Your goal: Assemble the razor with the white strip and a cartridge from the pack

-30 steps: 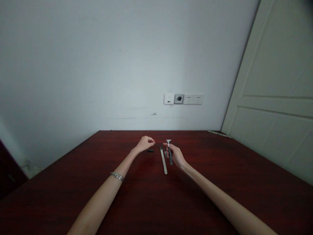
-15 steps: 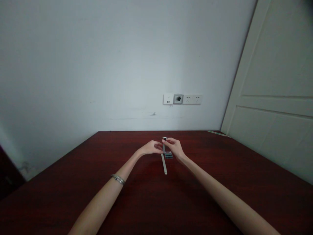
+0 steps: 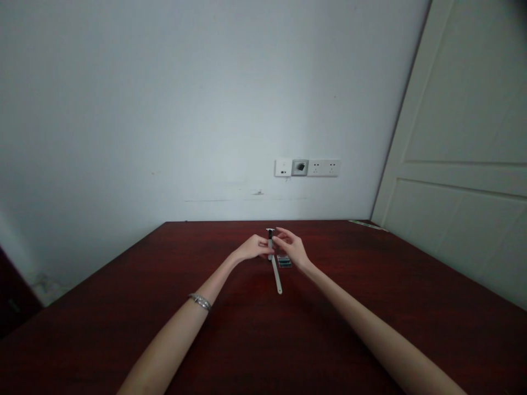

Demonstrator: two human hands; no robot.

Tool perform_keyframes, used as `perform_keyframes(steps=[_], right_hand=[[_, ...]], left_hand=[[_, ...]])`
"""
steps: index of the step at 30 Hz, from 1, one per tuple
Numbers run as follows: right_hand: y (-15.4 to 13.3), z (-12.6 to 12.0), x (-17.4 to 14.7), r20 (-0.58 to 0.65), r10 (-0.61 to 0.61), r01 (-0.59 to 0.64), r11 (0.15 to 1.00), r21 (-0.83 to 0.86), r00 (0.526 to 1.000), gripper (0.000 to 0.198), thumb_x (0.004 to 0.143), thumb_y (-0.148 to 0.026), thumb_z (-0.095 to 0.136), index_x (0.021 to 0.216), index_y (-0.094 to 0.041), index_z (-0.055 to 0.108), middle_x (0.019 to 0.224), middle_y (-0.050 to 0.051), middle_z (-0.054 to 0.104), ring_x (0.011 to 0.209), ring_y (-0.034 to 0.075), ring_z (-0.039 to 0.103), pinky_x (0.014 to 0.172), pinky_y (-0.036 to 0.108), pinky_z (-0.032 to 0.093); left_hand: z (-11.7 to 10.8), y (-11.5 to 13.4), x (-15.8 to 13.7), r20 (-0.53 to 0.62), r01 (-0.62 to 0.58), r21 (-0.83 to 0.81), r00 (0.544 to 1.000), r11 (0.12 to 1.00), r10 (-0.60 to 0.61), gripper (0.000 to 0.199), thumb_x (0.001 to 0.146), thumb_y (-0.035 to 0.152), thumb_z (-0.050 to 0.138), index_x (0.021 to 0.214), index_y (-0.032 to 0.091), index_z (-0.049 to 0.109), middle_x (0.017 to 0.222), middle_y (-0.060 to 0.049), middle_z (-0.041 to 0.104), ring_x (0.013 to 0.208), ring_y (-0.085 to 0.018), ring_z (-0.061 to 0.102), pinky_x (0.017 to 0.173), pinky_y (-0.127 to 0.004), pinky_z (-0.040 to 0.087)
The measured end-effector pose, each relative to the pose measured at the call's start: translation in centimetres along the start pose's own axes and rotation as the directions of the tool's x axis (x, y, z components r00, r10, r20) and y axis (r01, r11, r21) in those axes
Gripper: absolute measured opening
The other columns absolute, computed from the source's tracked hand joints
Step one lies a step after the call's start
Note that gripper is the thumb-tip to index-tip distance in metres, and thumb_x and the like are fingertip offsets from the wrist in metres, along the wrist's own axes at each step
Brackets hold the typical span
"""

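Observation:
My left hand [image 3: 250, 248] is closed on the lower part of an upright T-shaped tool [image 3: 270, 242], which looks like a razor. It has a pale grey shaft, a black neck and a thin whitish crosspiece on top. Just right of it is my right hand [image 3: 294, 250], its thumb and forefinger apart. The thumb tip is close to the shaft; whether it touches, I cannot tell. Below the hands a long pale strip [image 3: 277, 278] with a hole at its near end lies on the table. A small clear-and-dark pack [image 3: 284, 261] lies beneath my right hand.
The dark red wooden table [image 3: 230, 340] runs back to a pale wall [image 3: 214, 109]. Sockets and switches [image 3: 307, 168] are set in the wall. A white panelled door [image 3: 461, 164] borders the table on the right. A thin flat strip [image 3: 368, 225] lies at the far right edge.
The T-shaped tool has shifted slightly left and stands more upright. My right fingers have come away from its upper part and spread. The pale strip and the pack have stayed put.

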State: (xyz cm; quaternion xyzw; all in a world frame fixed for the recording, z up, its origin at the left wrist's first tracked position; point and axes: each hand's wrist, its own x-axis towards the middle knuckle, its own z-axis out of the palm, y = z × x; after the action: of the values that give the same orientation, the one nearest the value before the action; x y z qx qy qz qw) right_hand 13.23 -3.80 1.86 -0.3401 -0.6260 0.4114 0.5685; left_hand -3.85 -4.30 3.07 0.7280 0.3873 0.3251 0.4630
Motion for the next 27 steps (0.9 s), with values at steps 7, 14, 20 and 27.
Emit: perform_keyframes(steps=[7,14,20,27], right_hand=[[0.8,-1.6,-1.4,0.131,0.051,0.021,0.866,-0.499,0.990,0.027,0.077,-0.039,0.051,0.080,-0.016,0.065,0.064,0.002,0.059,0.060,0.014,0.055,0.057,0.024,0.041],[-0.8,0.4,-4.6,0.272,0.163,0.184,0.417,-0.890,0.948,0.037,0.081,-0.046,0.047,0.105,-0.021,0.057,0.094,0.011,0.065,0.086,0.025,0.061,0.067,0.031,0.042],[-1.2,1.2,-5.4,0.273,0.221,0.196,0.317,-0.928,0.936,0.042,0.083,-0.037,0.043,0.121,-0.018,0.046,0.104,0.016,0.062,0.091,0.027,0.061,0.071,0.035,0.042],[-0.9,1.1,-5.2,0.274,0.228,0.196,0.315,-0.929,0.934,0.040,0.081,-0.027,0.042,0.120,-0.018,0.045,0.101,0.014,0.064,0.089,0.027,0.061,0.069,0.034,0.042]], left_hand=[[-1.7,0.0,-0.2,-0.089,0.063,0.056,0.994,0.996,-0.058,0.032,0.064,0.032,0.069,0.085,0.009,0.067,0.071,-0.008,0.067,0.062,-0.013,0.060,0.061,-0.024,0.047],[-1.8,0.3,-0.1,-0.107,0.040,0.095,0.994,0.995,-0.029,0.030,0.063,0.031,0.069,0.080,0.008,0.066,0.069,-0.007,0.066,0.061,-0.013,0.060,0.062,-0.025,0.046],[-1.6,0.6,0.0,-0.106,0.035,0.112,0.994,0.993,-0.024,0.028,0.062,0.029,0.068,0.080,0.007,0.067,0.070,-0.008,0.067,0.062,-0.013,0.060,0.064,-0.025,0.046],[-1.8,0.1,0.2,-0.092,0.009,0.142,0.996,0.990,0.005,0.027,0.063,0.028,0.067,0.081,0.008,0.068,0.073,-0.008,0.068,0.065,-0.014,0.061,0.066,-0.025,0.046]])
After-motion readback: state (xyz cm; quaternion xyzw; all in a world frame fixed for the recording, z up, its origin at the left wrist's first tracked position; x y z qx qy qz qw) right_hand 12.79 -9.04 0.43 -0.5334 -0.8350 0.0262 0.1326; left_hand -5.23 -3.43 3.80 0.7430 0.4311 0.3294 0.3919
